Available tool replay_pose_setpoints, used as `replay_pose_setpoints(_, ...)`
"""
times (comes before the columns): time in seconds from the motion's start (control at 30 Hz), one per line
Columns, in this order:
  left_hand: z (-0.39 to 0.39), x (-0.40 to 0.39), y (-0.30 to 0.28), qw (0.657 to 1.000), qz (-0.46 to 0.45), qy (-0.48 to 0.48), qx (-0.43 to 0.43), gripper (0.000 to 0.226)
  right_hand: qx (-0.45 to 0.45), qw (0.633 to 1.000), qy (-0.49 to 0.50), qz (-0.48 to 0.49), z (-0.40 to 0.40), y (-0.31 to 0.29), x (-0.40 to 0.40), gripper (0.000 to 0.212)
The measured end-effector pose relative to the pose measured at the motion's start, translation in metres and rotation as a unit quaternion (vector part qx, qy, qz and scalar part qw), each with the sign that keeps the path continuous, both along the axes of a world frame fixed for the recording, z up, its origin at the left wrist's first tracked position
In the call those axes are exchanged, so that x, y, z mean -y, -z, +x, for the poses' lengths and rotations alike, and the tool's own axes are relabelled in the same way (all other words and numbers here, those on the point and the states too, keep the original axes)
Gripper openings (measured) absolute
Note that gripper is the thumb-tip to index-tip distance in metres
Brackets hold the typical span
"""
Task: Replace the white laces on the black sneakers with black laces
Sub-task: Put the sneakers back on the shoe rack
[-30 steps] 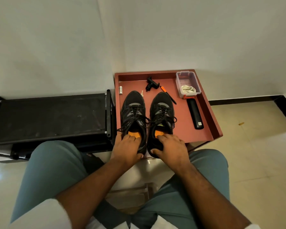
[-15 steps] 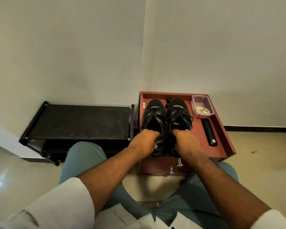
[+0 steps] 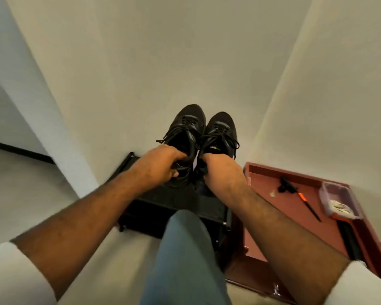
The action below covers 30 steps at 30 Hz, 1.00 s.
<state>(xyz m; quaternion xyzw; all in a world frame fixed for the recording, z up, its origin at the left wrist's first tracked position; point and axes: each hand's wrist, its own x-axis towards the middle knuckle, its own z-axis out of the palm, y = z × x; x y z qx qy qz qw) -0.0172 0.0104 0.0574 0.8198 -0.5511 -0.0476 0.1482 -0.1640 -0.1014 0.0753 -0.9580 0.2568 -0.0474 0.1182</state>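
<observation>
Gripping black sneakers, one per hand: left hand [image 3: 161, 165] curling fingers into left sneaker [image 3: 183, 137] heel opening, right hand [image 3: 218, 170] pinching right sneaker [image 3: 220, 137] heel. Holding both aloft above black shelf [image 3: 163, 201], toes pointing away, black laces already threaded.

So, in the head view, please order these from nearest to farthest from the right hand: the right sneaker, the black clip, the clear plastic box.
From the right hand:
1. Right sneaker, held in that hand.
2. Black clip, to the right, on the red tray.
3. Clear plastic box, farther right on the tray.
</observation>
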Motion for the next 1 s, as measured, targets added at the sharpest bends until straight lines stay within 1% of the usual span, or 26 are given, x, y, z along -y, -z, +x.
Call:
replay_pose_setpoints(0.07, 0.027, -0.027, 0.005, 0.999, 0.013, -0.030, -0.002, 0.051, -0.006, 1.000, -0.027, 0.009, 0.034, 0.009, -0.020, 0.032)
replay_pose_setpoints(0.13, 0.054, -0.052, 0.019, 0.998, 0.032, -0.050, -0.013, 0.052, -0.015, 0.998, -0.055, 0.019, 0.068, 0.024, -0.038, 0.027)
replay_pose_setpoints(0.2, 0.079, -0.074, 0.039, 0.996, 0.053, -0.064, -0.036, 0.048, -0.025, 0.996, -0.079, 0.028, 0.100, 0.045, -0.054, 0.020)
replay_pose_setpoints(0.27, 0.099, -0.089, 0.061, 0.993, 0.061, -0.079, -0.063, 0.043, -0.042, 0.994, -0.094, 0.040, 0.124, 0.066, -0.066, 0.018)
replay_pose_setpoints(0.37, 0.124, -0.100, 0.099, 0.989, 0.058, -0.096, -0.093, 0.043, -0.082, 0.989, -0.107, 0.058, 0.154, 0.096, -0.075, 0.023)
replay_pose_setpoints(0.5, 0.151, -0.095, 0.141, 0.985, 0.063, -0.106, -0.116, 0.043, -0.119, 0.984, -0.110, 0.073, 0.186, 0.130, -0.072, 0.024)
replay_pose_setpoints(0.6, 0.166, -0.087, 0.169, 0.982, 0.085, -0.108, -0.130, 0.038, -0.137, 0.982, -0.106, 0.077, 0.198, 0.154, -0.065, 0.027)
replay_pose_setpoints(0.7, 0.177, -0.080, 0.192, 0.977, 0.111, -0.116, -0.141, 0.033, -0.168, 0.977, -0.117, 0.062, 0.204, 0.178, -0.064, 0.030)
replay_pose_setpoints(0.8, 0.183, -0.075, 0.212, 0.975, 0.134, -0.121, -0.132, 0.030, -0.200, 0.971, -0.120, 0.056, 0.209, 0.198, -0.067, 0.031)
replay_pose_setpoints(0.87, 0.187, -0.078, 0.223, 0.972, 0.161, -0.126, -0.119, 0.029, -0.206, 0.970, -0.117, 0.057, 0.214, 0.207, -0.068, 0.032)
replay_pose_setpoints(0.93, 0.193, -0.078, 0.228, 0.967, 0.161, -0.143, -0.136, 0.029, -0.201, 0.971, -0.115, 0.050, 0.219, 0.211, -0.067, 0.033)
replay_pose_setpoints(1.0, 0.198, -0.075, 0.227, 0.964, 0.160, -0.151, -0.152, 0.036, -0.196, 0.972, -0.115, 0.049, 0.223, 0.212, -0.067, 0.030)
